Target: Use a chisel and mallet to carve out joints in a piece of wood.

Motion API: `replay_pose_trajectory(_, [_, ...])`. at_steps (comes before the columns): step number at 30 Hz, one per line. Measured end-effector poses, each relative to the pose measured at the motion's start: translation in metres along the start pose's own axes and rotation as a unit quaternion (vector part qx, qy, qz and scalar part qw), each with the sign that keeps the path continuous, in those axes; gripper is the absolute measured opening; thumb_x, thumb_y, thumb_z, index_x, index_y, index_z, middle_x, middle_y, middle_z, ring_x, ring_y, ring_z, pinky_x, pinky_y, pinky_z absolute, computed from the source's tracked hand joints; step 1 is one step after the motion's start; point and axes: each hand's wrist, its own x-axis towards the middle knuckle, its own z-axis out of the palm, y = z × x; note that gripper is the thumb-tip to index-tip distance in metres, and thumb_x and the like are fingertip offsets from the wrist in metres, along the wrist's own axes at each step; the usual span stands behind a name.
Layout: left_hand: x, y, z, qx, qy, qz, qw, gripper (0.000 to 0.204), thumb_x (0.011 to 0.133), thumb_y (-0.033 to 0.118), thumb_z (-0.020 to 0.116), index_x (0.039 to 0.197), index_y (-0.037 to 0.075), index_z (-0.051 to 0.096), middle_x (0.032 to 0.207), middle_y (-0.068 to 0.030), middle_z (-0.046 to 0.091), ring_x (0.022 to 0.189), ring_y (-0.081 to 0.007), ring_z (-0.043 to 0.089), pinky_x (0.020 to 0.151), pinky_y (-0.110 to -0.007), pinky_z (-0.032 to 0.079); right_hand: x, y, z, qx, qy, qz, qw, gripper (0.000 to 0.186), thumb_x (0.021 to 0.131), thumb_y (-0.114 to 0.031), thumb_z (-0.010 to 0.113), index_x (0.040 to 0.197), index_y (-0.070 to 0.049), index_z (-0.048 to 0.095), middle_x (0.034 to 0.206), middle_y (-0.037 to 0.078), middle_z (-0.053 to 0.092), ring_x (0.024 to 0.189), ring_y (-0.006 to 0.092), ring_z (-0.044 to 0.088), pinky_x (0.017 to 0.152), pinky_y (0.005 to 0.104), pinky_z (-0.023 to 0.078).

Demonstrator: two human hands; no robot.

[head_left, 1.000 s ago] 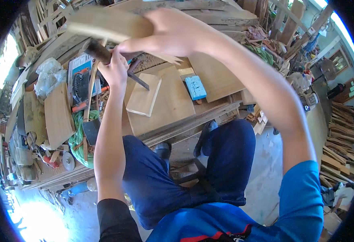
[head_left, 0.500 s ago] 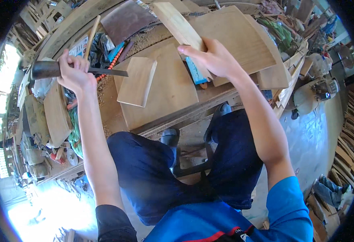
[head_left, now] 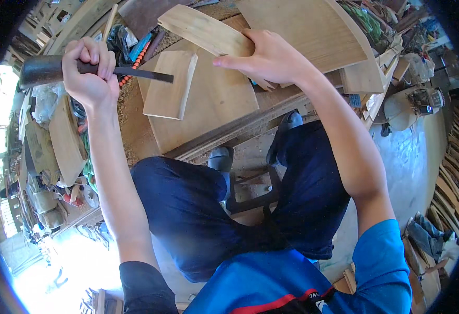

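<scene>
My left hand (head_left: 89,73) is closed around a chisel (head_left: 148,74) with a thick dark handle; its narrow metal blade points right. A short pale board (head_left: 206,30) is held raised by my right hand (head_left: 271,56), thumb on the near side and fingers over the far edge. The board's near end shows notches beneath my hand. Below the blade's tip, a smaller wooden block (head_left: 170,86) rests on a wide flat board (head_left: 221,99) on the workbench. The chisel tip appears over the block's left part, and I cannot tell whether they touch.
Another large board (head_left: 305,34) lies at the back right. An orange-red coiled cord (head_left: 138,62), a black plastic bag (head_left: 117,42) and wood shavings lie at the back left. My knees are at the bench's front edge. A machine (head_left: 412,110) stands on the right.
The board in my right hand has swung left and turned flatter, its far end now above the small block. My left hand with the chisel has moved slightly up and left in view.
</scene>
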Motion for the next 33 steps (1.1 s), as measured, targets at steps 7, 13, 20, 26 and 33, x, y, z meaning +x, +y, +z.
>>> replay_pose_trajectory(7, [-0.001, 0.002, 0.005, 0.047, 0.022, -0.002, 0.999, 0.038, 0.099, 0.04, 0.054, 0.076, 0.011, 0.044, 0.055, -0.0007, 0.034, 0.043, -0.0118, 0.029, 0.043, -0.029, 0.025, -0.001, -0.004, 0.001, -0.01, -0.02, 0.015, 1.0, 0.086, 0.073, -0.068, 0.076, 0.106, 0.011, 0.067, 0.089, 0.023, 0.072, 0.084, 0.0321, 0.071, 0.08, 0.0393, 0.054])
replay_pose_trajectory(13, [0.002, 0.0, 0.001, 0.1, 0.08, 0.005, 0.992, 0.041, 0.097, 0.044, 0.065, 0.083, 0.007, 0.057, 0.063, -0.0034, 0.05, 0.056, -0.0172, 0.051, 0.057, -0.032, 0.043, -0.003, -0.007, -0.002, 0.0, -0.054, 0.022, 0.998, 0.09, 0.072, -0.071, 0.074, 0.109, 0.011, 0.066, 0.091, 0.024, 0.071, 0.087, 0.0338, 0.071, 0.082, 0.0396, 0.054])
replay_pose_trajectory(20, [0.006, -0.006, 0.01, 0.069, 0.069, -0.017, 0.995, 0.019, 0.091, 0.007, 0.065, 0.105, 0.003, 0.052, 0.082, -0.0048, 0.054, 0.065, -0.0198, 0.059, 0.068, -0.035, 0.05, -0.004, -0.001, 0.003, -0.03, -0.019, -0.017, 0.999, 0.091, 0.072, -0.071, 0.074, 0.111, 0.011, 0.066, 0.094, 0.025, 0.071, 0.09, 0.0357, 0.071, 0.084, 0.0408, 0.053])
replay_pose_trajectory(26, [0.023, -0.017, 0.035, 0.071, 0.106, 0.036, 0.991, 0.022, 0.094, 0.011, 0.062, 0.078, 0.006, 0.046, 0.065, 0.0007, 0.04, 0.049, -0.0082, 0.034, 0.047, -0.026, 0.026, -0.003, 0.001, 0.003, -0.046, -0.042, -0.01, 0.998, 0.086, 0.074, -0.067, 0.075, 0.11, 0.01, 0.067, 0.093, 0.025, 0.071, 0.087, 0.0341, 0.071, 0.083, 0.0413, 0.053])
replay_pose_trajectory(33, [0.034, -0.04, 0.053, 0.185, 0.098, 0.0, 0.978, 0.037, 0.096, 0.033, 0.071, 0.074, 0.017, 0.046, 0.056, 0.0093, 0.037, 0.041, -0.0026, 0.032, 0.039, -0.023, 0.022, -0.003, -0.011, -0.007, -0.026, -0.091, 0.028, 0.995, 0.086, 0.071, -0.071, 0.073, 0.108, 0.006, 0.07, 0.104, 0.027, 0.071, 0.101, 0.0384, 0.069, 0.092, 0.0427, 0.053])
